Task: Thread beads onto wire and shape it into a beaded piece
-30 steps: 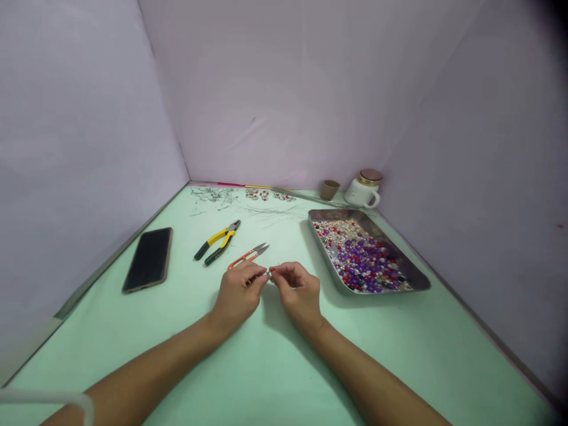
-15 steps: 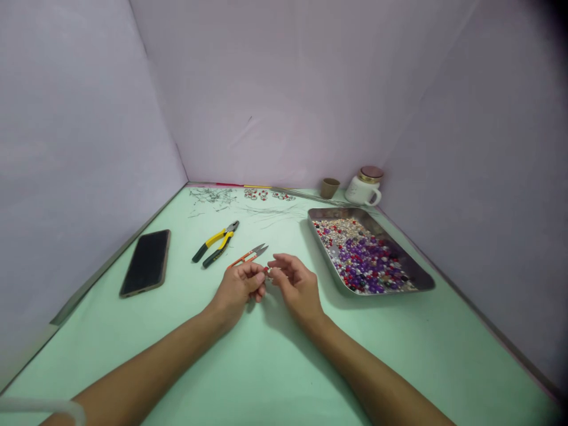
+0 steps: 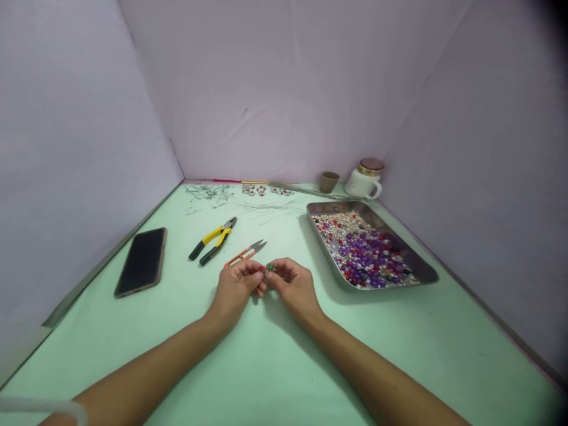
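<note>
My left hand (image 3: 237,285) and my right hand (image 3: 293,286) meet over the middle of the green table. Between their fingertips is a small beaded piece (image 3: 267,268), with a red bead on the left and a green one on the right. The left thumb and forefinger pinch it at the red end; the right thumb and fingers close on the green end. Fingers cover most of it. Just behind my left hand lie orange-handled thread snips (image 3: 245,254), blades pointing away to the right. Yellow-and-black pliers (image 3: 213,241) rest farther left.
A metal tray (image 3: 326,251) of mixed beads stands on the right. The phone (image 3: 141,261) lies at left. Along the back are wire pieces (image 3: 208,193), finished-looking beaded rings (image 3: 261,191), long thin wires (image 3: 270,207), a brown cup (image 3: 329,182) and a lidded white mug (image 3: 361,183).
My right fingers have closed in from slightly apart onto the beaded piece. A green bead now shows beside the red one. The view has shifted slightly.
</note>
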{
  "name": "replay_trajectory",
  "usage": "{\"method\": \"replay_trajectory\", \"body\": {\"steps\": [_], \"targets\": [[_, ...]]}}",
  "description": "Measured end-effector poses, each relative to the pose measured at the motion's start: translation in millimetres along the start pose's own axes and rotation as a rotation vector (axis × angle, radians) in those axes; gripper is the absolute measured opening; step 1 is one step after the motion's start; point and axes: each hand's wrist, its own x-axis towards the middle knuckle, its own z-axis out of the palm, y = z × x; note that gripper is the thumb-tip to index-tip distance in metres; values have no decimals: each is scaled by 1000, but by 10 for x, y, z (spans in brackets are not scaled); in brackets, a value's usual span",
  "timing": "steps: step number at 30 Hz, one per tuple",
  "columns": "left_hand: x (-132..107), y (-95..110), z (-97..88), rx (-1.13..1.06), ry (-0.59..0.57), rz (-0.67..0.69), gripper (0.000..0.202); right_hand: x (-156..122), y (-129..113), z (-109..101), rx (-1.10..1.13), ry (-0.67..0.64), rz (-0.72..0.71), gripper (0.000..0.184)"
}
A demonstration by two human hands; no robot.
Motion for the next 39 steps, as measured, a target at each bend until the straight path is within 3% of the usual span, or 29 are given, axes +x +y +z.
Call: {"method": "replay_trajectory", "body": {"steps": [4,10,17,24,27,31,34,39], "targets": [[-12,34,-10,135,-39,13,15,20,5,-7,-20,42,-8,16],[-20,53,-19,365,-19,88,13,18,16,-12,-12,0,-2,21],[-3,50,-28,373,3,51,18,4,-32,-6,18,29,-36,25],[4,18,-16,374,8,38,16,87,22,-61,139,-195,77,25],[26,21,-38,569,-11,147,13,123,45,-137,-46,-219,-29,23],[62,29,-88,904,-58,396,14,127,51,-220,-483,-222,-257,21],[80,17,-113,1025,-74,431,14,126,40,-242,-661,-232,-354,18],[99,-1,-119,1091,-84,448,10,121,2,-213,-752,-253,-418,27]]}}
